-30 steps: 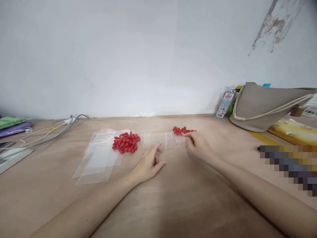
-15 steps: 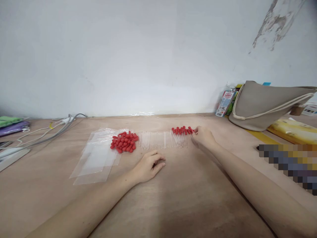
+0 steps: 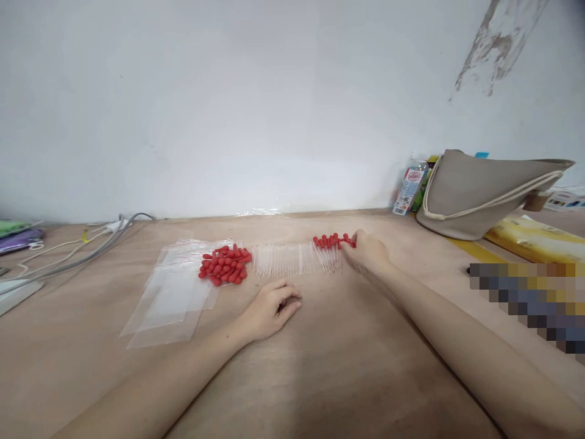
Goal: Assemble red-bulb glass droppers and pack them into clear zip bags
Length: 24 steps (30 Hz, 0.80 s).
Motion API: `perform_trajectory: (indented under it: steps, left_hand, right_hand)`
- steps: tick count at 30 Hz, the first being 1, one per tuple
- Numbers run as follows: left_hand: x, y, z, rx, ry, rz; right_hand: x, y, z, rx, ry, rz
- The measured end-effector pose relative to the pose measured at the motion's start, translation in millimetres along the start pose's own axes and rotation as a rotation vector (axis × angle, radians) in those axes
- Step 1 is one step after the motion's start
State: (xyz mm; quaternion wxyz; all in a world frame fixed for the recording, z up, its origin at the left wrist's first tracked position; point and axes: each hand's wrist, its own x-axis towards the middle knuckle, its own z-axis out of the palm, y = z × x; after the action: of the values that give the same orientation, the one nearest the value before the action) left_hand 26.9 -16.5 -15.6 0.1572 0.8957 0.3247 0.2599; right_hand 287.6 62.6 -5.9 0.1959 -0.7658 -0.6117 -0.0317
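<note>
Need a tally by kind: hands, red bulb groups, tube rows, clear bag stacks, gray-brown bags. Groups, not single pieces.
Hands: 2 (left hand, right hand)
Red bulb groups: 2 (larger pile, smaller group)
Tube rows: 1 (clear tubes)
Clear bag stacks: 1 (overlapping bags)
Gray-brown bags: 1 (corded bag)
Total: 7

Fairly bright, soft light, source out of view. Smooth pale-grey painted wall (image 3: 219, 110) brightest mid-frame, corners duller. Small glints along back edge of brown wood-grain table (image 3: 347, 341); dim patch toward near edge. Soft shadow under bare right forearm (image 3: 457, 341). Thin, clear, stick-like pieces (image 3: 283, 260) soft. Right side pixelated.
</note>
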Motion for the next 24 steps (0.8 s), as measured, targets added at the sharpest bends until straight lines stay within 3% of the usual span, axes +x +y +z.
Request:
perform_trajectory:
  steps: [4, 12, 17, 24]
  left_hand:
    - [0.2, -0.3, 0.1, 0.004, -0.006, -0.003]
    - [-0.2, -2.1, 1.5, -0.001, -0.004, -0.008]
    - [0.4, -0.7, 1.2, -0.009, 0.000, 0.001]
    - [0.7, -0.2, 0.6, -0.002, 0.000, 0.005]
  right_hand:
    - [-0.6, -8.0, 4.2, 0.052, -0.007, -0.032]
    - [2.3, -1.7, 6.5, 0.073, -0.002, 0.001]
    - [-0.7, -9.7, 5.8, 0.102, -0.067, -0.044]
    - [-0.1, -5.5, 6.4, 0.066, -0.047, -0.001]
